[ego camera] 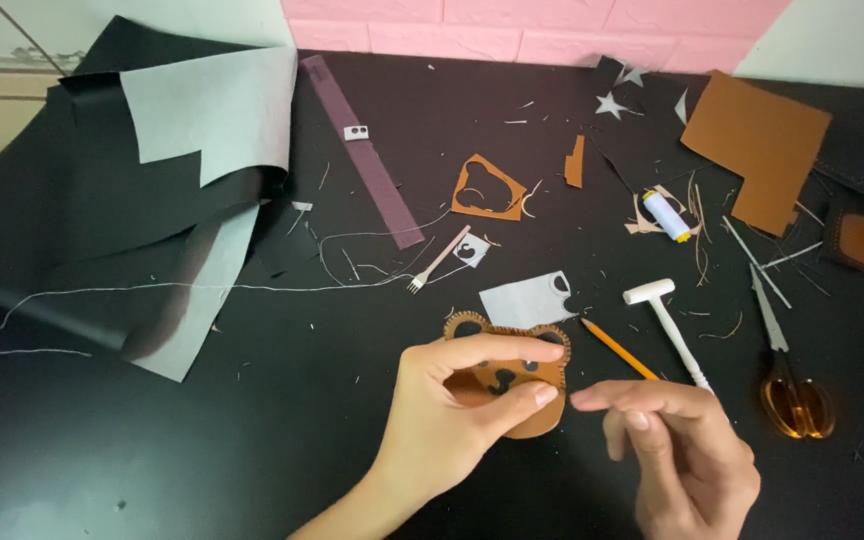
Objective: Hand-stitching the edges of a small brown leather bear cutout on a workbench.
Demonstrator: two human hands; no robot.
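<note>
From the head camera, the left hand is clenched around a small brown leather bear face, thumb below and fingers across the top, so the piece stands on edge above the black table; its 2 stitched round ears and dark eyes and nose show between the fingers. Just right of the bear face, the right hand hovers with thumb and forefinger pinched together; whether anything thin sits in that pinch cannot be told. Taking the bear face as the landmark: a yellow pencil lies just to its right, and a white mallet lies beyond the pencil, its handle running down behind the right hand. Further right rest orange-handled scissors. Just above the bear face sits a grey scrap with a cut notch, and above-left of that a small fork-like pricking tool. Well above lie a brown offcut with a bear-shaped hole and a long purple ruler. Up and to the right are a spool of white thread and a large brown leather sheet. Far left of the bear face, grey and black sheets lie folded over each other, and a long white thread trails across the table.
</note>
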